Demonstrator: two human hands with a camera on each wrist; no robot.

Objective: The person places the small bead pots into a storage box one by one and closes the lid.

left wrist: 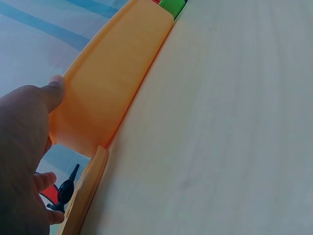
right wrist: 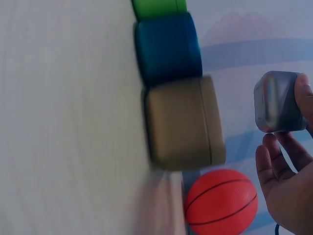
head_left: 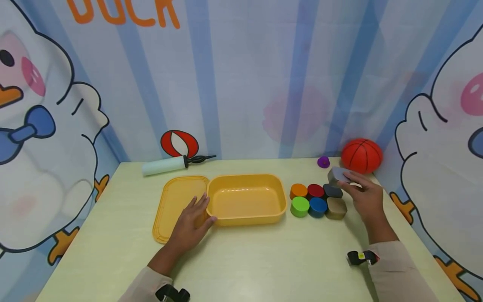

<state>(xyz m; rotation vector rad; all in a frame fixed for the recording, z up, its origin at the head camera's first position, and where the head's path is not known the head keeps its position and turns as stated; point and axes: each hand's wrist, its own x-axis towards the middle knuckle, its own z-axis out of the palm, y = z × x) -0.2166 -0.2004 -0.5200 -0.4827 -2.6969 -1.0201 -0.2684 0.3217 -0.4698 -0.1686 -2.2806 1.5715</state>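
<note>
My left hand (head_left: 191, 224) rests at the left end of a yellow plastic box (head_left: 247, 201), fingers spread and thumb at its near corner. In the left wrist view the thumb touches the rim of that box. Under this hand lies a yellow lid (head_left: 164, 218), flat on the table. My right hand (head_left: 364, 195) pinches a small grey tin (right wrist: 279, 102) with rounded corners between thumb and fingers, raised above the table. Just beside it stand small tins in two rows: orange (head_left: 299, 191), dark red (head_left: 315, 191), dark blue-grey (head_left: 333, 191), green (head_left: 299, 206), blue (head_left: 318, 207) and gold (head_left: 336, 208).
A red toy basketball (head_left: 361, 155) sits at the back right corner, with a small purple thing (head_left: 323, 162) to its left. At the back left lies a pale green hand pump (head_left: 164, 166) with a black nozzle. A printed cloth (head_left: 245, 84) hangs behind the table.
</note>
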